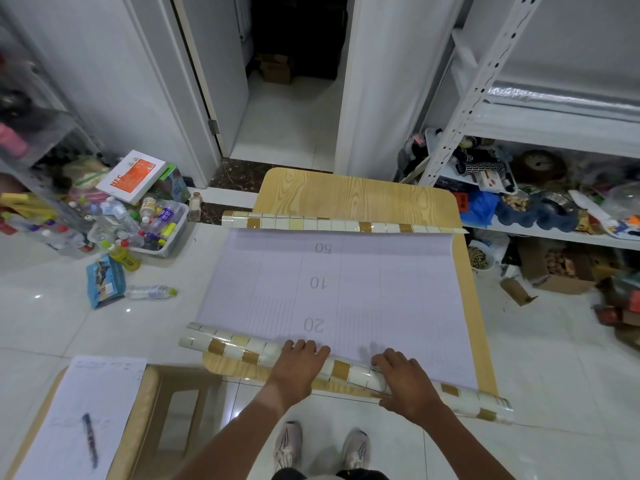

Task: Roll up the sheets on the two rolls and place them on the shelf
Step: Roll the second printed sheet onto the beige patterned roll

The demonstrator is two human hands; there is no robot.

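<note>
White-and-gold near roll (349, 370) lies along the close edge of the tabletop (346, 194) — its sheet (332, 289) runs flat to the far roll (339, 224). Left hand (298, 365) and right hand (405, 384) press on the near roll, fingers (304, 346) close together over it — the shelf (554, 128) stands to the right.

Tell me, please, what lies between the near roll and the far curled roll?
The head view shows only the sheet's lilac backing, printed 50, 10 and 20, between the near roll and the far roll.
</note>
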